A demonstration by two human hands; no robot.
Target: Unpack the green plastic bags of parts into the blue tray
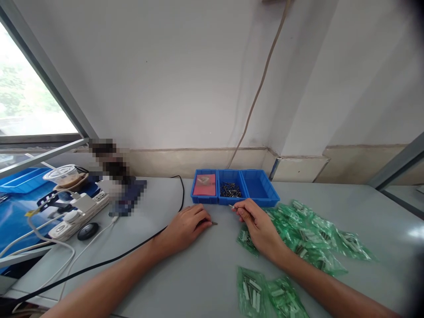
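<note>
My left hand (pixel 189 226) rests on the grey table with its fingers closed. A small dark metal pin-like part (pixel 215 223) sticks out past its fingertips, low over the tabletop. My right hand (pixel 254 221) is raised a little, thumb and fingers pinched on a small, light-tipped metal part (pixel 231 206). That part is too small to name exactly. Just beyond both hands stands a blue bin (pixel 232 200) with three compartments. Its middle one holds many small dark metal parts (pixel 231 190). In the left compartment lies a pink sheet (pixel 204 184) with a small clear bag on it.
Several green plastic bags (pixel 306 234) of white and metal parts lie around my right forearm, and others (pixel 253 291) near the front. A black cable (pixel 132 250) runs under my left arm. Leftward are a power strip (pixel 79 212), a black mouse (pixel 88 231) and a lidded cup (pixel 62 176).
</note>
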